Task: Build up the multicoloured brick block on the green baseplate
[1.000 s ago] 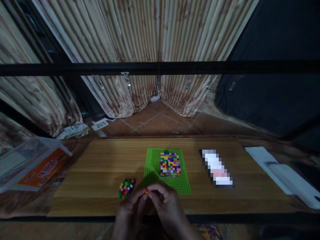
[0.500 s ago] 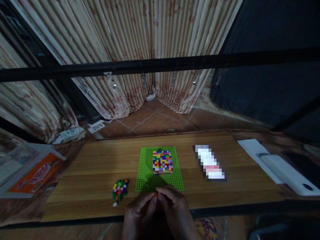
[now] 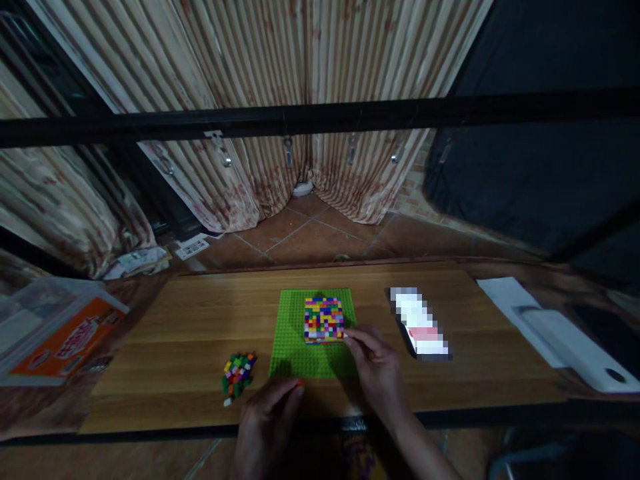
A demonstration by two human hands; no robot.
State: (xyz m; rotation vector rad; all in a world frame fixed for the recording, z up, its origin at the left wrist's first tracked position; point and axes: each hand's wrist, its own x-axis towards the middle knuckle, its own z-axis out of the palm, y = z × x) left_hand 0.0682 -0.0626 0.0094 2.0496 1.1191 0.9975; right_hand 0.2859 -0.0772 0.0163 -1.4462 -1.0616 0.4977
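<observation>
A square block of small multicoloured building bricks [image 3: 324,320] stands on a green studded baseplate [image 3: 290,333]. My right hand [image 3: 377,367] is closed in a pinch at the near right corner of that block, its fingertips touching it. Whatever lies between those fingertips is too small to make out. Near the front edge of the table, my left hand [image 3: 267,413] pinches a small orange-red brick [image 3: 301,383] between thumb and forefinger. To the left of the baseplate lies a loose pile of coloured bricks [image 3: 239,375], with a white one at its near end.
The wooden table [image 3: 175,347] carries a phone with a blurred screen [image 3: 420,327] to the right. A clear box with an orange label [image 3: 65,340] is beyond the left edge. A white device [image 3: 575,347] lies off the right side. A dark bar [image 3: 320,117] crosses before the curtains.
My hands have parted. The right one moved forward and right to the block's corner; the left one shifted slightly left and kept the orange-red brick.
</observation>
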